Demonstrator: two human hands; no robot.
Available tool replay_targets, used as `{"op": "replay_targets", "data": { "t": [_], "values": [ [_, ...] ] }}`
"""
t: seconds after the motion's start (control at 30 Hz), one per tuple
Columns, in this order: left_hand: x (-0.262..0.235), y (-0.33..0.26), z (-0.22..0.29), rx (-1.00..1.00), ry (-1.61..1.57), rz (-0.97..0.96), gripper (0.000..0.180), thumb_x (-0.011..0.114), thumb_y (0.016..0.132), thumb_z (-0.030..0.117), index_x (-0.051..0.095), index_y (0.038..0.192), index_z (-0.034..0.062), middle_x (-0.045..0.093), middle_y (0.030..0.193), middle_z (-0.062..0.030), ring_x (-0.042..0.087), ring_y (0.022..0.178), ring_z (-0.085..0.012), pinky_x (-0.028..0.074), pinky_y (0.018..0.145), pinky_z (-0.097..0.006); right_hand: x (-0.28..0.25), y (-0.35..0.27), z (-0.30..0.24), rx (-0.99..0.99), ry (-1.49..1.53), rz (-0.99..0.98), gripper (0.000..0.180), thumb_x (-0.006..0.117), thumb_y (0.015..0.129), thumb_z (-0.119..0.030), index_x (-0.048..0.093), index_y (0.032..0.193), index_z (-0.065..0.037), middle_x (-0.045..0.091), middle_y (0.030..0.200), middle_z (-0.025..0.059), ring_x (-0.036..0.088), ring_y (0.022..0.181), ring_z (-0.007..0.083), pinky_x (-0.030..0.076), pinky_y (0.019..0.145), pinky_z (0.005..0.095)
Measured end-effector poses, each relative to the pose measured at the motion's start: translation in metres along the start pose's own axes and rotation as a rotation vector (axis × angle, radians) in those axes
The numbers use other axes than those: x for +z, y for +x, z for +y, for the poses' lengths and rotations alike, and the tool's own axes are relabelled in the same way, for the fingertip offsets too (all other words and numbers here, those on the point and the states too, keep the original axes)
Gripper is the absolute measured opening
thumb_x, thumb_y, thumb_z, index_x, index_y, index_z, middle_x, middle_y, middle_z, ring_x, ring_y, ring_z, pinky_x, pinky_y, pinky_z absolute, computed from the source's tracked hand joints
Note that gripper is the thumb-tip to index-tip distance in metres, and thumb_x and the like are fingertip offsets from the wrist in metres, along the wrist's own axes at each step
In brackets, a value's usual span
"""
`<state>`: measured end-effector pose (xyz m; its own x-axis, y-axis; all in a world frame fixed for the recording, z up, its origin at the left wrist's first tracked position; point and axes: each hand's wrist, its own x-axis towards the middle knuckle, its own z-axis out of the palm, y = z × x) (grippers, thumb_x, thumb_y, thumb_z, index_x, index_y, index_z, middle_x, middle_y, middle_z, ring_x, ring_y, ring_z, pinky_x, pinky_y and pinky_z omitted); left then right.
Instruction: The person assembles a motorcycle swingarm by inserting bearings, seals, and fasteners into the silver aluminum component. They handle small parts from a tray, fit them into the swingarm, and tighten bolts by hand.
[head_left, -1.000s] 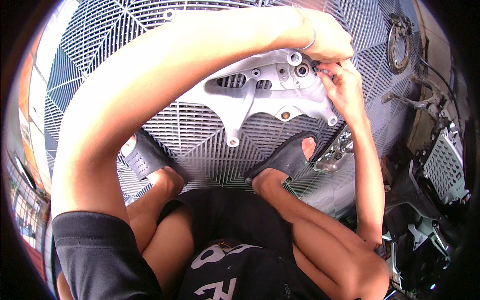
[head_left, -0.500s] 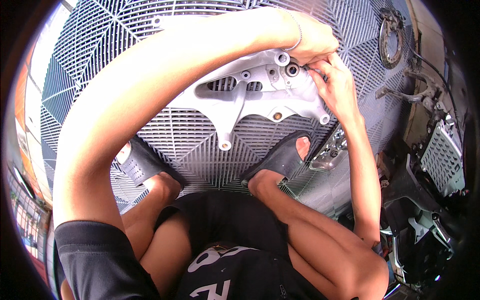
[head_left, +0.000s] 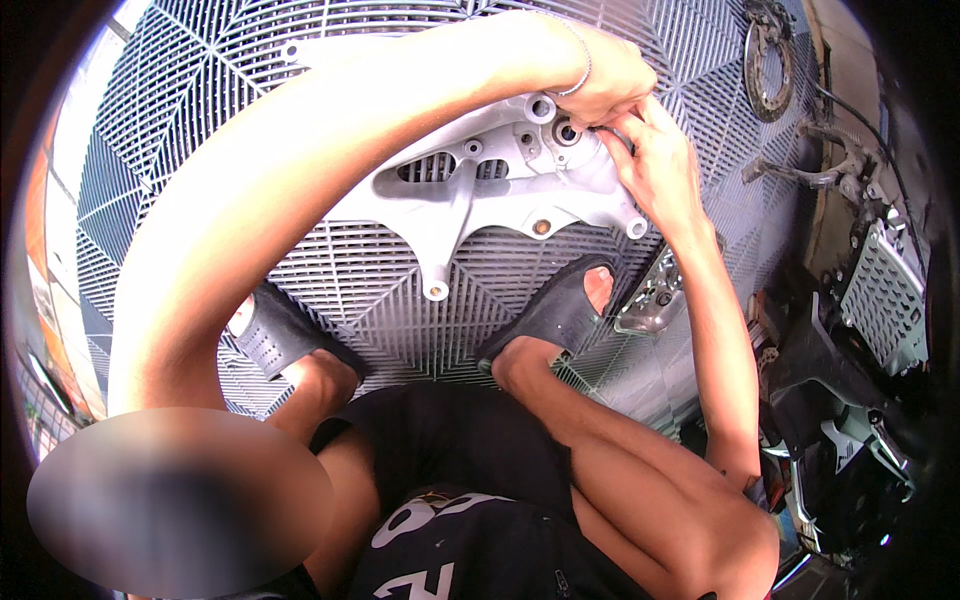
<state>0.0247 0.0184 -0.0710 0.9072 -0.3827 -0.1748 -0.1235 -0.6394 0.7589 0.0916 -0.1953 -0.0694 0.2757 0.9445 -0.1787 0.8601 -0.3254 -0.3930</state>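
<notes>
A large silver cast-metal motorcycle bracket (head_left: 505, 208) lies on the slatted floor in front of my feet. It has several arms ending in round holes and a ring-shaped bore near its right end. My left arm reaches across above the bracket and hides much of its far side. At the right end, beside the bore, my left hand (head_left: 612, 78) has its fingers curled down. My right hand (head_left: 660, 165) meets it there, thumb and fingers bent together against the bracket's edge. Whatever lies between the fingertips is hidden.
Grey slatted floor tiles (head_left: 390, 335) spread around my sandals (head_left: 545, 312). Right of my foot lies a shiny metal part (head_left: 652, 298). Farther right are a brake disc (head_left: 768, 68), a perforated metal plate (head_left: 885, 298) and dark motorcycle parts (head_left: 815, 375).
The bracket and both hands appear slightly farther left in the picture, as does the floor. Both hands keep their place at the bracket's right end, fingers still bent.
</notes>
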Motion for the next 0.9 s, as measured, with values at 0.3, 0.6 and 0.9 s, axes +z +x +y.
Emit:
{"op": "replay_targets", "data": {
  "t": [0.3, 0.6, 0.9],
  "values": [
    [0.001, 0.006, -0.006, 0.059, 0.096, -0.048, 0.016, 0.080, 0.077, 0.018, 0.080, 0.087, 0.0054, 0.077, 0.083, -0.0174, 0.076, 0.080, -0.0357, 0.058, 0.072, -0.045, 0.009, -0.006, 0.009, 0.060, 0.017, 0.015, 0.018, 0.075, 0.089, -0.006, 0.075, 0.107, -0.005, 0.063, 0.101, 0.0110, 0.069, 0.098, 0.0328, 0.058, 0.084, 0.0449],
    [0.007, 0.010, -0.003, -0.027, 0.144, -0.046, 0.016, 0.081, 0.075, 0.018, 0.081, 0.086, 0.0070, 0.078, 0.084, -0.0170, 0.077, 0.082, -0.0348, 0.059, 0.074, -0.045, 0.008, -0.003, 0.002, -0.002, -0.035, 0.025, 0.015, 0.076, 0.090, -0.011, 0.073, 0.102, -0.003, 0.063, 0.100, 0.0106, 0.068, 0.099, 0.0323, 0.057, 0.084, 0.0455],
    [0.013, 0.010, -0.011, -0.054, 0.122, 0.030, 0.024, 0.078, 0.079, 0.025, 0.080, 0.086, 0.0028, 0.078, 0.087, -0.0206, 0.077, 0.085, -0.0377, 0.060, 0.076, -0.046, 0.009, -0.002, 0.003, 0.047, -0.013, 0.015, 0.019, 0.078, 0.089, -0.016, 0.072, 0.104, -0.006, 0.062, 0.096, 0.0103, 0.068, 0.095, 0.0320, 0.057, 0.081, 0.0455]
  ]
}}
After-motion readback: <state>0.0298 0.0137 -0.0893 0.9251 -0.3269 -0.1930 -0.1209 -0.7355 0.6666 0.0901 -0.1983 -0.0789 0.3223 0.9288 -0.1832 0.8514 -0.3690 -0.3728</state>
